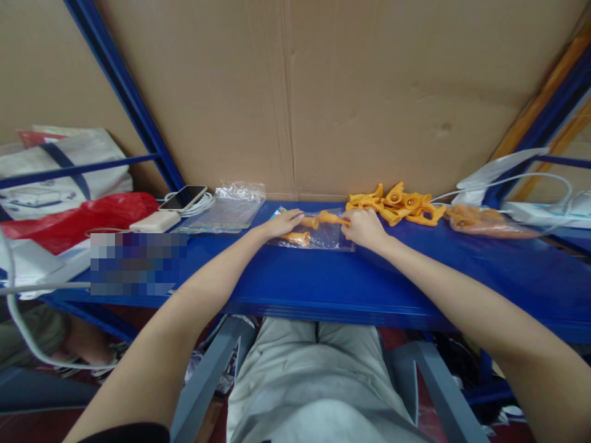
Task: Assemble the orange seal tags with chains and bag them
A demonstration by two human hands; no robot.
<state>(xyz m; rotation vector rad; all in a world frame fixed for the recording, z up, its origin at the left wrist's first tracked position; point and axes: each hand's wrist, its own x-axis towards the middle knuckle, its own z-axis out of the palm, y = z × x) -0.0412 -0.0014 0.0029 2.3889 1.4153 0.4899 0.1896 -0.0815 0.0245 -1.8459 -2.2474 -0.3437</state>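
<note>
Orange plastic pieces (318,220) lie in a clear plastic bag (323,237) flat on the blue shelf (323,277), directly between the two hands. Left hand (281,223) rests palm down on the bag's left edge, fingers stretched out together and pressing the film, with one orange piece (298,237) just under its fingertips. Right hand (364,229) is curled at the bag's right edge, its thumb and fingers pinching the end of an orange piece that points toward the left hand. Just beyond the right hand, a loose pile of orange pieces (397,206) sits on the shelf against the cardboard wall (369,92). Farther out past that hand lies a filled bag of orange parts (480,223) beside white cables (521,181). Beyond the left hand lies a stack of empty clear bags (231,209), then a phone (183,197) on a white power bank (154,221), and a red bag (78,218) further off.
</note>
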